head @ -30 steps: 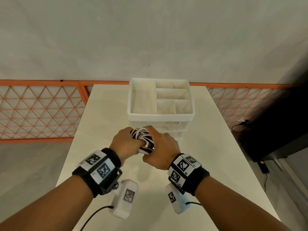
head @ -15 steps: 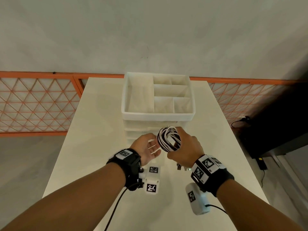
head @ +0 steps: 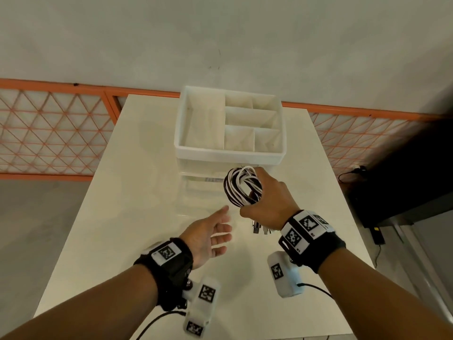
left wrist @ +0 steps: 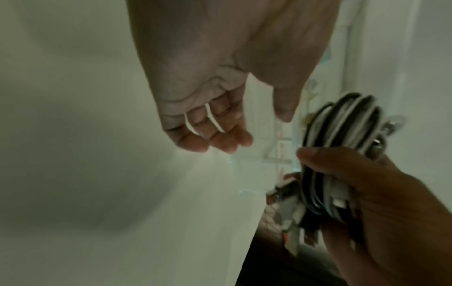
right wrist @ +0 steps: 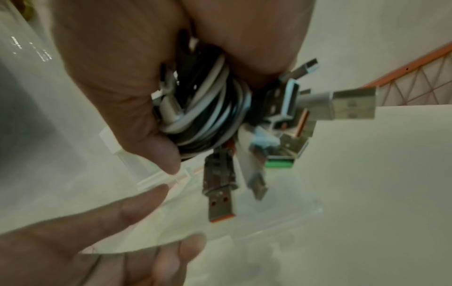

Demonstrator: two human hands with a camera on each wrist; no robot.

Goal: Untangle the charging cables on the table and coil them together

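Observation:
A coil of black and white charging cables (head: pixel 241 188) is held above the white table (head: pixel 137 192), gripped by my right hand (head: pixel 266 200). Several USB plugs (head: pixel 261 229) hang below that fist; the right wrist view shows the plugs (right wrist: pixel 288 120) splayed out under the cable coil (right wrist: pixel 208 116). My left hand (head: pixel 212 231) hovers palm up, fingers relaxed, just left of and below the coil, holding nothing. From the left wrist camera, the left hand (left wrist: pixel 220 116) is apart from the cable bundle (left wrist: pixel 342 154).
A white organiser box (head: pixel 228 155) with several open compartments on top and clear drawers below stands at the table's far middle, right behind the coil. An orange lattice fence (head: pixel 49 133) runs behind the table. A dark cabinet (head: pixel 404 180) stands at the right.
Both hands gripped the coil a second ago. The left hand has let go and drawn back, palm up. The right hand has carried the coil right and further forward toward the box.

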